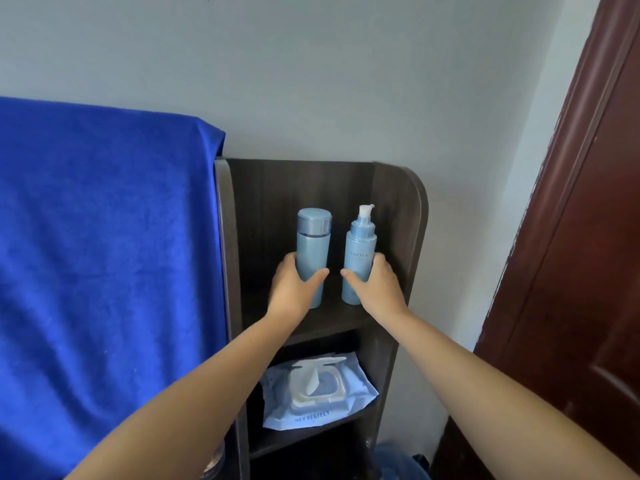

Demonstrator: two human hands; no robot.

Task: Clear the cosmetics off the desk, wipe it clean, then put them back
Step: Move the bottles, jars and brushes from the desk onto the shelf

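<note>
Two light blue cosmetic bottles stand upright on the top shelf (332, 317) of a dark wooden rack. The capped bottle (312, 244) is on the left, and my left hand (294, 289) grips its lower half. To its right is the pump bottle (359, 258) with a white nozzle; my right hand (375, 289) grips its lower half. Both bottles' bases appear to rest on the shelf.
A pack of wet wipes (318, 389) with its lid flipped open lies on the shelf below. A blue cloth (104, 254) drapes over something on the left. A dark red door (581, 237) stands at the right. The pale wall (311, 81) is behind the rack.
</note>
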